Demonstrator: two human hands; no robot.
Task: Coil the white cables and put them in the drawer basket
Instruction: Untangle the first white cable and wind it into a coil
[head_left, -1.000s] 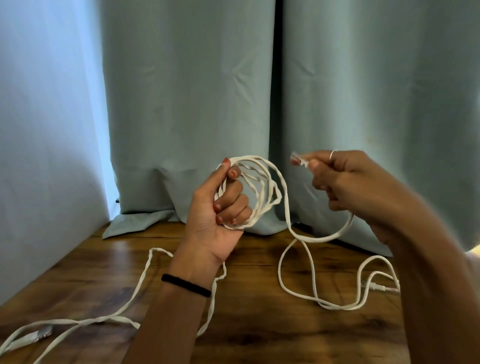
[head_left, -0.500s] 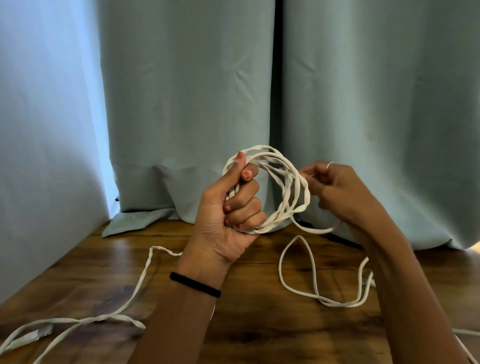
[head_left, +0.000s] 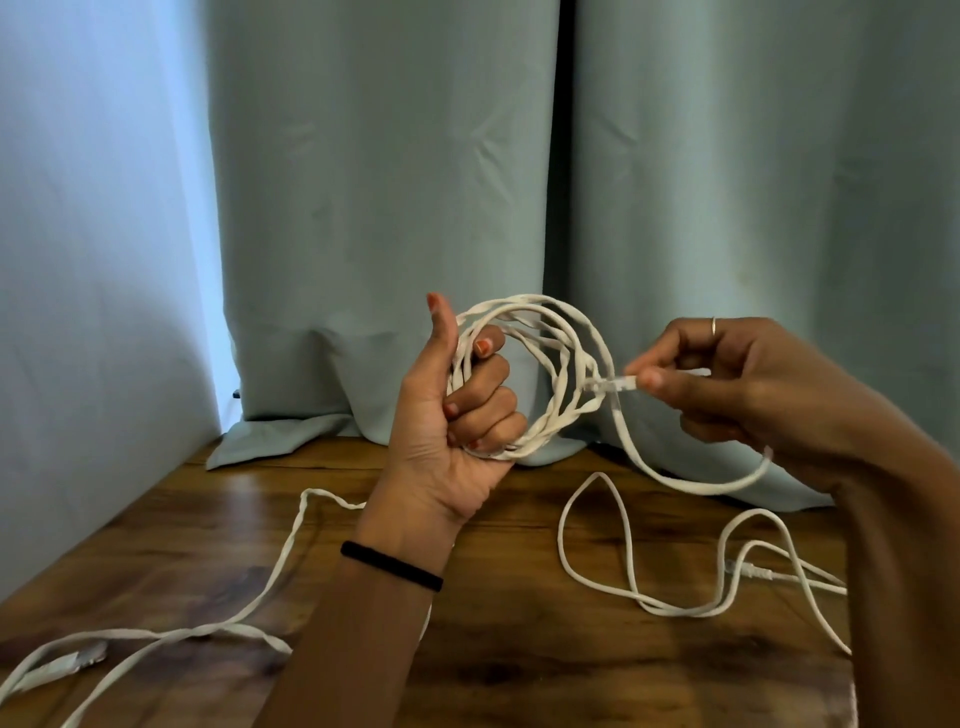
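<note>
- Head view, nearest me: a loose white cable (head_left: 291, 551) trails across the wooden floor (head_left: 519, 670) toward seven o'clock, its plug lying by the left edge. Another slack cable (head_left: 623, 582) loops at four o'clock.
- My left hand (head_left: 447, 415) grips the coil (head_left: 535, 374) upright, fingers curled through the loops, thumb standing up alongside.
- At three o'clock of the coil, my right hand (head_left: 748, 384) pinches the clear connector (head_left: 610, 385) between thumb and forefinger, other fingers curled.
- Half a second ago that hand was tucked against the loops; now it has drawn the connector out to the coil's right side, leaving a short tail sagging below.
- I judge this cable is nearly wound: only the end needs wrapping or tucking.
- Farthest, at twelve o'clock, hang the pale curtains (head_left: 389, 208). No drawer basket is in view.
</note>
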